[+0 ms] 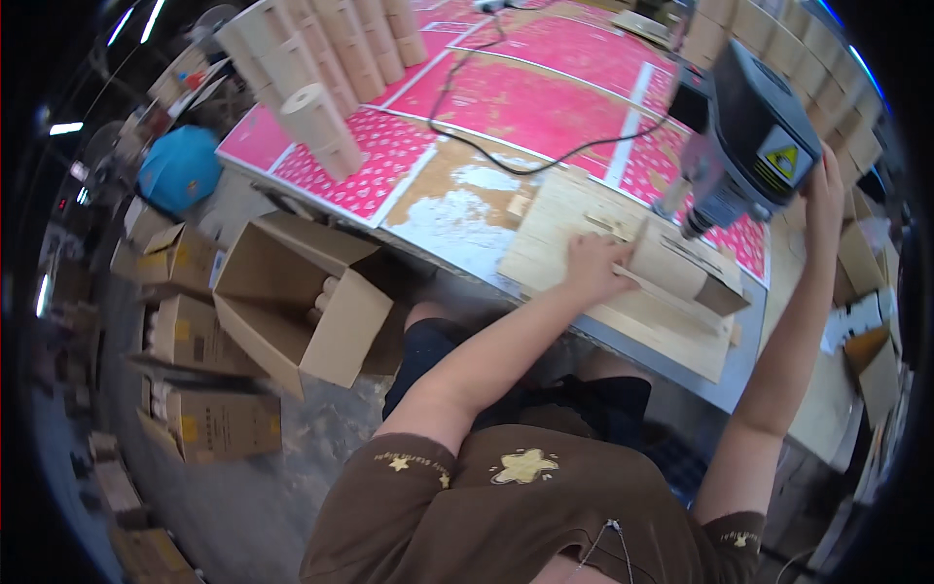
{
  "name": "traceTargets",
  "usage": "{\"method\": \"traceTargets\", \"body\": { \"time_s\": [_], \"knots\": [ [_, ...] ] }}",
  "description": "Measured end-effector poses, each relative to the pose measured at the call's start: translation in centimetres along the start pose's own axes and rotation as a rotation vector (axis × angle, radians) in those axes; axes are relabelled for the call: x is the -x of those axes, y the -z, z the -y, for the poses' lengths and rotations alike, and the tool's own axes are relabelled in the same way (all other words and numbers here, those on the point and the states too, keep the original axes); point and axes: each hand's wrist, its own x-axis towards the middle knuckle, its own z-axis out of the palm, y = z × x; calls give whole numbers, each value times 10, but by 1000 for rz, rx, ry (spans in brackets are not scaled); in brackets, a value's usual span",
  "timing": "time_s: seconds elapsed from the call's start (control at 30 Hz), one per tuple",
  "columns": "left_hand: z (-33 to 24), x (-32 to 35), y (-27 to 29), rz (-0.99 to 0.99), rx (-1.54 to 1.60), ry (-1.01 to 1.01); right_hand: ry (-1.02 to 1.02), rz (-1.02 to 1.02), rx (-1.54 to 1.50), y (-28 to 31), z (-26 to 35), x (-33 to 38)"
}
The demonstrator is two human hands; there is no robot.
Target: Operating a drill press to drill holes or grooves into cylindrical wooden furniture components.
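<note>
A pale wooden block [671,265] with a rounded side lies on a plywood board [541,234] on the table. My left hand [595,269] is closed on the block's left end, fingers bent and thumb along its near side. Over the block stands a dark grey bench drill press [754,136] with a yellow warning label. Its chuck [693,226] points down close to the block's top; whether the bit touches the wood is too small to tell. My right hand [825,185] is raised at the machine's right side, fingers curled round something that the housing hides.
Tall stacks of wooden pieces [336,58] stand at the table's far left, with one shorter stack [319,131] nearer. A black cable [545,167] crosses the pink table covering. Open cardboard boxes [282,311] sit left on the floor. More wooden pieces [769,34] are piled behind the drill.
</note>
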Motion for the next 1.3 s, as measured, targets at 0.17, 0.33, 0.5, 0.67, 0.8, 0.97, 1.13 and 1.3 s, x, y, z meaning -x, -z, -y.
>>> {"method": "traceTargets", "body": {
  "time_s": [0.17, 0.33, 0.5, 0.67, 0.8, 0.97, 1.13, 1.3],
  "knots": [
    [2, 2, 4, -51, 56, 66, 12, 339, 140, 5, -67, 86],
    [20, -11, 7, -48, 163, -93, -177, 482, 29, -7, -101, 153],
    [41, -4, 113, 69, 707, 58, -320, 461, -84, 14, -60, 180],
    [54, -5, 215, 180, 698, 404, -272, 525, -157, 26, -43, 202],
    [56, 14, 256, 10, 771, 732, -347, 580, -212, 11, -30, 209],
    [74, 35, 307, -231, 716, 710, -246, 620, -146, -3, -15, 210],
    [85, 8, 402, -354, 86, 452, -215, 577, -148, -1, 0, 213],
    [132, -44, 471, -637, -206, 437, -197, 527, -143, -2, 10, 218]
  ]
}}
